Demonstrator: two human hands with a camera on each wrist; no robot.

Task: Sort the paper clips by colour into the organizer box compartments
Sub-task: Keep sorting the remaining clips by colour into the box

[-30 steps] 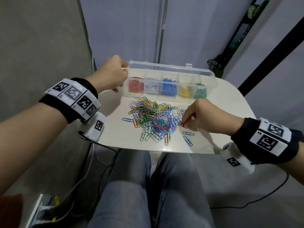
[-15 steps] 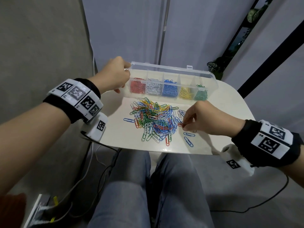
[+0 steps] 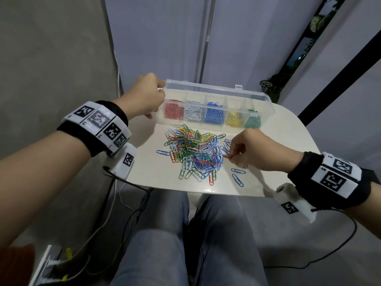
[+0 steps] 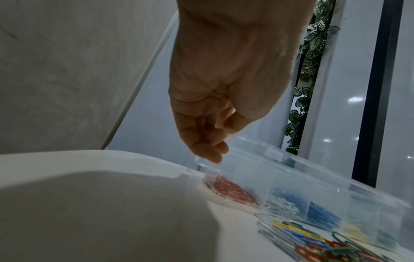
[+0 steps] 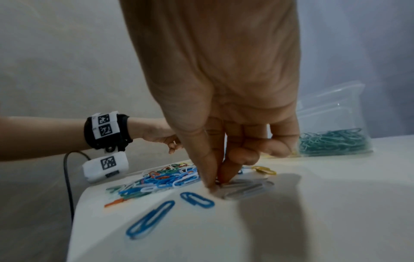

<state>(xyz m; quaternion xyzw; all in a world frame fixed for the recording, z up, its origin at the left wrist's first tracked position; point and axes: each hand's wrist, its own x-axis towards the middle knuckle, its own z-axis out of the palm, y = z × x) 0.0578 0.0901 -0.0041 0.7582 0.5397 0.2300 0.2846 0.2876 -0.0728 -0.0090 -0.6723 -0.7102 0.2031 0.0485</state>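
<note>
The white table [image 3: 288, 145] carries the clear organizer box [image 3: 216, 93] along its far edge. The left hand [image 3: 144, 98] grips the box's left end. A mixed paper clips pile [image 3: 193, 153] lies mid-table — at its right side the right hand [image 3: 247, 149] pinches a red clip [image 3: 227, 156].

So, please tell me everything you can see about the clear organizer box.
The organizer box is clear plastic, long and narrow, lying open on the far part of the white table, its lid raised behind it. Five compartments hold, left to right, red, white, blue, yellow and green clips. The left hand holds its left end; its fingers touch the corner.
</note>
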